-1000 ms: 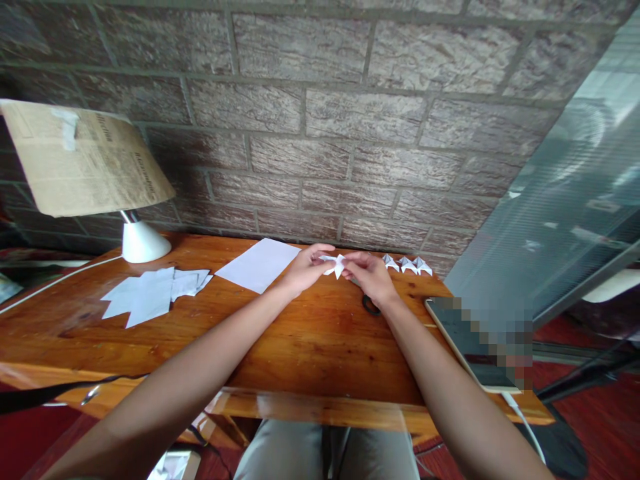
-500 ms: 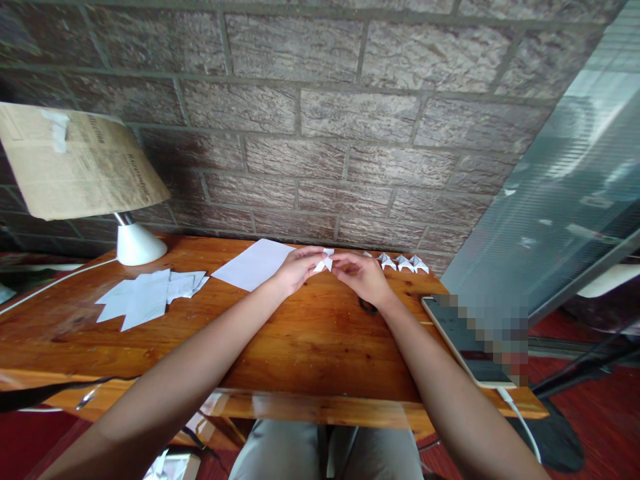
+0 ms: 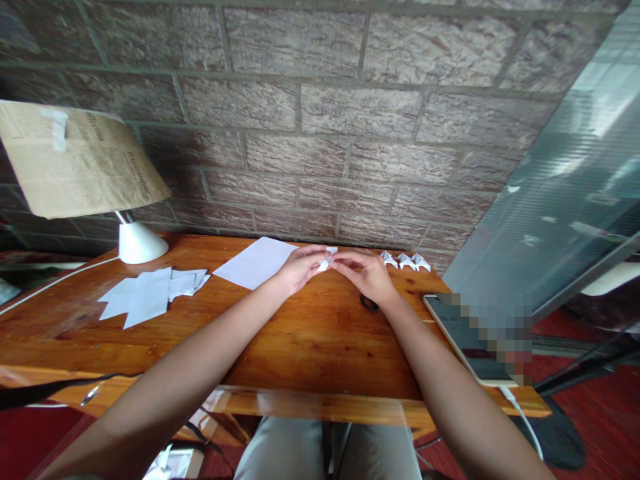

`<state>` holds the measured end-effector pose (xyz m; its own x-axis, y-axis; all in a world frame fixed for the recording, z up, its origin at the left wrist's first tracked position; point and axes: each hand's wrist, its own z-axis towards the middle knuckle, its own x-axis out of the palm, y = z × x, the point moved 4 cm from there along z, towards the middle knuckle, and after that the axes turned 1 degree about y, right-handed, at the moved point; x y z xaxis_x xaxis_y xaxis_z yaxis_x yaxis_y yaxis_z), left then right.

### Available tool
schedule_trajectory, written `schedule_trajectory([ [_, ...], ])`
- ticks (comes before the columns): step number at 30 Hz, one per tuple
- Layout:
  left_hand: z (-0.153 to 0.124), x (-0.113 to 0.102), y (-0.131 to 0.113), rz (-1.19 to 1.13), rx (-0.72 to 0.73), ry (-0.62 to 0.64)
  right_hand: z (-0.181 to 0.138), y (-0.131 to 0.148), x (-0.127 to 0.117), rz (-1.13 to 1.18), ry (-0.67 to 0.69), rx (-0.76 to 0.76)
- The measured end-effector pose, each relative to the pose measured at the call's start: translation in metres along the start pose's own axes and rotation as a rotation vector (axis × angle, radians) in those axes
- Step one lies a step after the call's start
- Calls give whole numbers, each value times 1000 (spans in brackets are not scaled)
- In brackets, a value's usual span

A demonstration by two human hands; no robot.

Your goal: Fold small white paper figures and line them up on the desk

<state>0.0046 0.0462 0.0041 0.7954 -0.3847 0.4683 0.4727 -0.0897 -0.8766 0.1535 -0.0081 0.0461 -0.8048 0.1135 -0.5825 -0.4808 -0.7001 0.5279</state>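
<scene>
A small folded piece of white paper (image 3: 325,264) is pinched between my two hands above the back of the wooden table. My left hand (image 3: 303,268) is closed on its left side, thumb on top. From the right, my right hand (image 3: 366,272) pinches it with thumb and index finger. The fingers cover much of the paper, so its exact shape is partly hidden. Right of my right hand, several folded white paper pieces (image 3: 406,261) stand in a row. A blank white sheet (image 3: 255,263) lies beside my left hand.
Loose paper pieces (image 3: 145,297) lie at the left, before a lamp (image 3: 140,243) with a newspaper-covered shade. A dark ring-shaped thing (image 3: 369,303) sits under my right wrist. A tablet (image 3: 463,337) with a white cable rests at the right edge. A brick wall (image 3: 325,160) stands behind the table.
The folded paper has turned in my fingers and shows less of its pointed shape. My right thumb and index finger have closed in on it. The view has shifted slightly.
</scene>
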Motion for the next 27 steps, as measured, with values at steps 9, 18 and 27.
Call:
schedule_trajectory([
  [9,-7,8,-4,28,18,-21,-1,-8,3,85,-87,142],
  [18,-6,9,-5,71,20,24,-2,-20,11,437,-270,370],
  [27,-5,7,-3,122,19,41,-1,-18,7,422,-312,396],
])
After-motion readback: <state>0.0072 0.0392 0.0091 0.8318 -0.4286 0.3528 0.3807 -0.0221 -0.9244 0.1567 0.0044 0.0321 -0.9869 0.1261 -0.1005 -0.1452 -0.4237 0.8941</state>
